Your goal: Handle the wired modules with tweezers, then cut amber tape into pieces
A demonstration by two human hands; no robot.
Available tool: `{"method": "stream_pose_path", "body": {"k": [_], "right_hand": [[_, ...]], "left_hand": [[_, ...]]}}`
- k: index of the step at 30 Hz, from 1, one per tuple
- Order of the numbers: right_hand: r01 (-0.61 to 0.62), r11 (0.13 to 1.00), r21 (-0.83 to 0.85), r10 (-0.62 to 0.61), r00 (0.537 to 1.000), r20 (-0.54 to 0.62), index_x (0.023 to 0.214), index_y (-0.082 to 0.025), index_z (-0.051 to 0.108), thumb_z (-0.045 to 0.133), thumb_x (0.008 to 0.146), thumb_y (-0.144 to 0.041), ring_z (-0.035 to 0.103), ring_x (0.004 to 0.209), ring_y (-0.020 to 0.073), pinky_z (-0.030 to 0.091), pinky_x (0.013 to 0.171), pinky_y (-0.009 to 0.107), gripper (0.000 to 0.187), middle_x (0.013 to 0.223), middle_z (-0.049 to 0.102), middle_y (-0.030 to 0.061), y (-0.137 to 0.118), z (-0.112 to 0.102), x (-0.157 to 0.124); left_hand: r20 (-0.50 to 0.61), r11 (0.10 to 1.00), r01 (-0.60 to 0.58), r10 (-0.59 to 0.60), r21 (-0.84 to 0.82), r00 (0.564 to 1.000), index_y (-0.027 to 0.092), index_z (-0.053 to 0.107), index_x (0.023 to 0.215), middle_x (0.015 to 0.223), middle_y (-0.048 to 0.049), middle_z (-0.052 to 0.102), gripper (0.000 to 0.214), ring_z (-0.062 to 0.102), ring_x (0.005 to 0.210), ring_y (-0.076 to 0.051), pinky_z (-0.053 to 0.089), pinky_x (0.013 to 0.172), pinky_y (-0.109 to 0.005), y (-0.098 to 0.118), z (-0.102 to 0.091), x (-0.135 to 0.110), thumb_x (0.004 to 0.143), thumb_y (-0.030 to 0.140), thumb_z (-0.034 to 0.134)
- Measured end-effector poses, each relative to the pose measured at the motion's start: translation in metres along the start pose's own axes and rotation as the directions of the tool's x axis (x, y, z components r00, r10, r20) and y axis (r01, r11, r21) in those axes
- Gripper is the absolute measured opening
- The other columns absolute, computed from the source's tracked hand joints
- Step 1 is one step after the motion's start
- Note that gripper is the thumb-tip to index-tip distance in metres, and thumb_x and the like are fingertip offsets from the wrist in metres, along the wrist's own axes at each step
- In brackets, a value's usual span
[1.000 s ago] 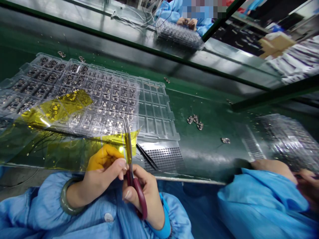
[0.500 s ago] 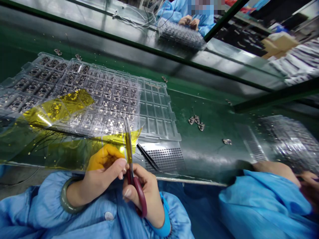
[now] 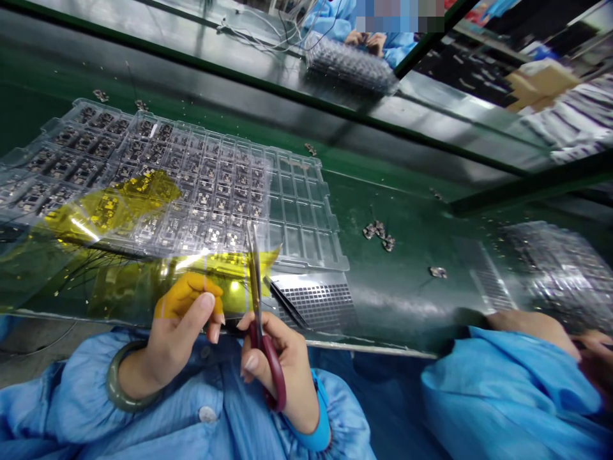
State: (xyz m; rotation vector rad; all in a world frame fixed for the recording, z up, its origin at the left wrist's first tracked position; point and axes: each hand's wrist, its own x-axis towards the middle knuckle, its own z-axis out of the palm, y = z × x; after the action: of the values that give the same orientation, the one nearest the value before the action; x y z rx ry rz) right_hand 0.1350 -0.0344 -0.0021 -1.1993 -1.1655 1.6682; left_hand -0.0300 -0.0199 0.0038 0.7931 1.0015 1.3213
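1 clear blister tray [image 3: 297,211] on green worktop [image 3: 407,300], pockets mostly loaded with circuit boards, right-hand columns bare. 1 amber polyimide film sheet [image 3: 218,284] lies over the tray's near-left part, running past its near edge. Left hand [image 3: 179,332] pinches the film, thumb on top. Right hand [image 3: 278,370] grips 1 pair of red-handled scissors [image 3: 257,300], blades nearly closed, tips over the tray's near edge. Just near the tray: 1 mesh stencil [image 3: 313,300] under 1 pair of tweezers [image 3: 287,305]. Right of the tray: open worktop, 4 loose circuit boards [image 3: 378,233], then a co-worker's blue sleeve [image 3: 502,390].
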Motion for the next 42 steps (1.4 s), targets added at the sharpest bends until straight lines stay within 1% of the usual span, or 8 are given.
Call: {"method": "stream_pose_path", "body": {"k": [3,12,17,21,24,31,35,42], "right_hand": [[0.003,1.000,0.013,-0.003,1.000,0.003,0.095,-0.016,0.064,0.075,0.072,-0.061,0.044,0.039,0.0074,0.032,0.040,0.019,0.052,0.049,0.051,-0.0063,0.001,0.000,-0.001],[0.037,0.999,0.026,-0.037,0.999,0.014,0.093,-0.018,0.062,0.077,0.070,-0.062,0.042,0.042,0.0073,0.030,0.042,0.019,0.053,0.052,0.052,-0.0061,-0.002,0.000,-0.002],[-0.028,0.999,-0.041,0.033,0.991,0.128,0.097,-0.018,0.054,0.072,0.066,-0.073,0.047,0.053,0.0105,0.037,0.051,0.022,0.065,0.062,0.057,-0.0027,-0.019,-0.001,-0.002],[0.052,0.973,-0.223,0.010,0.964,0.265,0.106,-0.017,0.052,0.058,0.069,-0.083,0.053,0.064,0.0147,0.042,0.062,0.027,0.075,0.075,0.061,0.0024,-0.027,-0.007,-0.005],[0.076,0.959,-0.275,0.017,0.948,0.318,0.105,-0.017,0.051,0.053,0.071,-0.084,0.054,0.064,0.0153,0.042,0.061,0.027,0.076,0.075,0.061,0.0026,-0.026,-0.010,-0.006],[0.040,0.955,-0.294,0.063,0.942,0.331,0.104,-0.017,0.051,0.056,0.068,-0.085,0.053,0.061,0.0161,0.044,0.060,0.028,0.077,0.073,0.059,0.0021,-0.029,-0.004,0.000],[0.034,0.960,-0.277,0.063,0.940,0.334,0.105,-0.017,0.050,0.056,0.069,-0.084,0.052,0.060,0.0153,0.043,0.057,0.027,0.077,0.071,0.058,0.0015,-0.034,-0.002,0.003],[0.017,0.966,-0.257,0.070,0.944,0.324,0.104,-0.017,0.049,0.058,0.069,-0.082,0.053,0.060,0.0150,0.044,0.056,0.026,0.075,0.071,0.058,0.0011,-0.035,-0.004,0.003]], "left_hand": [[0.013,0.999,-0.008,0.008,0.033,1.000,0.019,0.059,0.085,0.065,0.0042,0.061,0.019,0.055,0.046,-0.006,0.043,0.047,-0.018,0.000,0.002,0.000,0.094,0.035,0.057],[0.032,0.998,-0.007,0.005,0.055,0.999,0.017,0.059,0.082,0.063,0.0037,0.061,0.023,0.056,0.046,-0.005,0.044,0.048,-0.016,0.001,0.003,0.000,0.094,0.036,0.057],[-0.020,0.999,-0.046,0.047,0.026,0.999,0.017,0.061,0.080,0.059,0.0028,0.061,0.024,0.057,0.048,-0.007,0.046,0.050,-0.017,-0.003,0.003,0.003,0.094,0.037,0.058],[-0.081,0.998,-0.065,0.065,0.005,0.995,0.018,0.062,0.082,0.061,0.0023,0.063,0.022,0.057,0.050,-0.007,0.048,0.051,-0.018,-0.004,0.004,0.006,0.093,0.037,0.059],[-0.085,0.999,-0.052,0.052,0.005,0.995,0.018,0.063,0.083,0.061,0.0024,0.063,0.022,0.057,0.052,-0.007,0.049,0.052,-0.018,-0.004,0.005,0.006,0.094,0.037,0.058],[-0.039,0.999,-0.044,0.044,0.020,0.998,0.019,0.062,0.084,0.060,0.0031,0.064,0.020,0.058,0.051,-0.008,0.051,0.053,-0.018,-0.003,0.008,0.005,0.095,0.035,0.057],[0.000,0.998,-0.056,0.056,0.028,0.998,0.019,0.062,0.083,0.063,0.0036,0.064,0.019,0.058,0.053,-0.008,0.055,0.062,-0.022,-0.002,0.008,0.005,0.096,0.032,0.056],[0.006,0.998,-0.058,0.058,0.029,0.998,0.019,0.063,0.087,0.067,0.0013,0.067,0.015,0.065,0.061,-0.012,0.056,0.066,-0.025,-0.003,0.007,0.007,0.095,0.031,0.057]]}}
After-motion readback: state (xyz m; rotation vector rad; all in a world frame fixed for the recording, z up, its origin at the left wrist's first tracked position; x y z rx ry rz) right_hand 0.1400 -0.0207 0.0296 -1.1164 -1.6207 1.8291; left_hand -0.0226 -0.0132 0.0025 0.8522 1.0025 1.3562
